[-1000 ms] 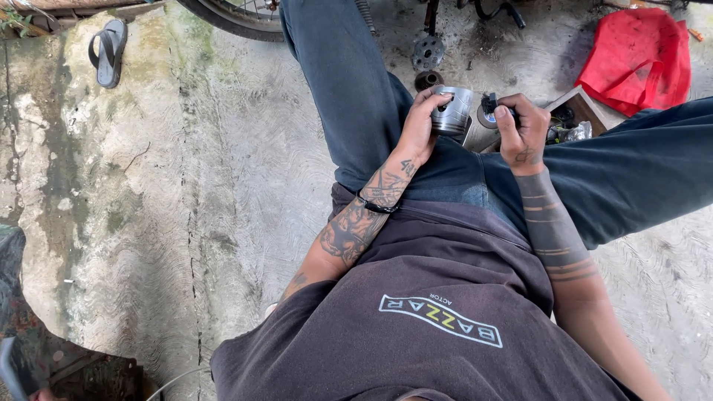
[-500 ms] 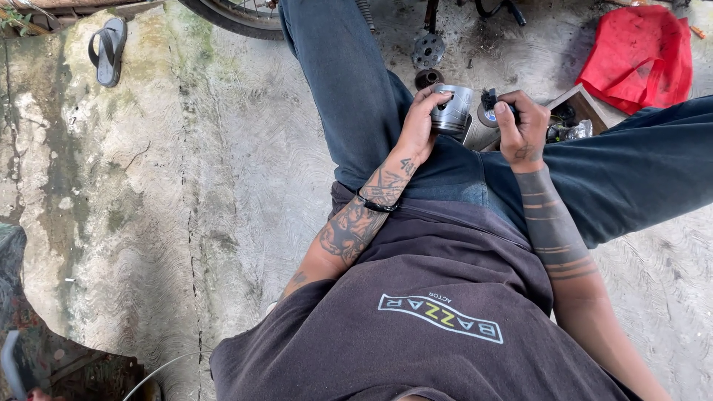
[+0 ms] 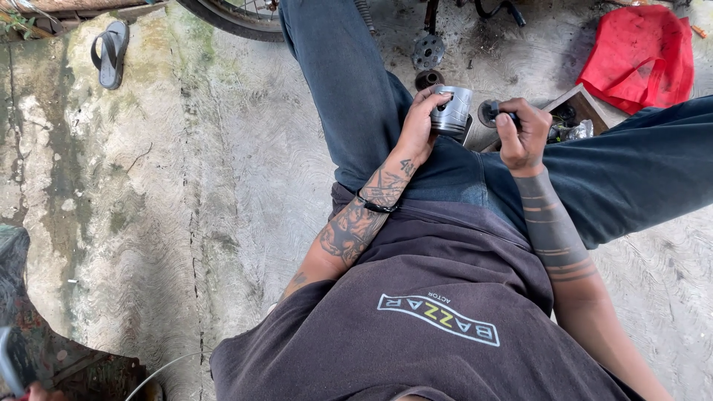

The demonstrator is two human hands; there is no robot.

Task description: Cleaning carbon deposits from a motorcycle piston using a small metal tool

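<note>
My left hand [image 3: 417, 125] grips a shiny metal piston [image 3: 451, 109], held on its side above my lap between my spread legs in blue jeans. Just to its right, my right hand [image 3: 522, 132] is closed around a small dark round part [image 3: 489, 112] that points toward the piston's open end. A small gap separates the two pieces. Both forearms come up from the bottom of the head view over my dark shirt.
A red cloth [image 3: 639, 53] lies at the top right beside an open box of parts [image 3: 570, 113]. A sprocket [image 3: 428, 50] and a small dark cup [image 3: 429, 79] sit on the concrete beyond my hands. A wheel [image 3: 236, 15] and a sandal [image 3: 111, 52] lie top left.
My right hand has drawn slightly away from the piston, widening the gap a little. The left hand and piston stay almost in place.
</note>
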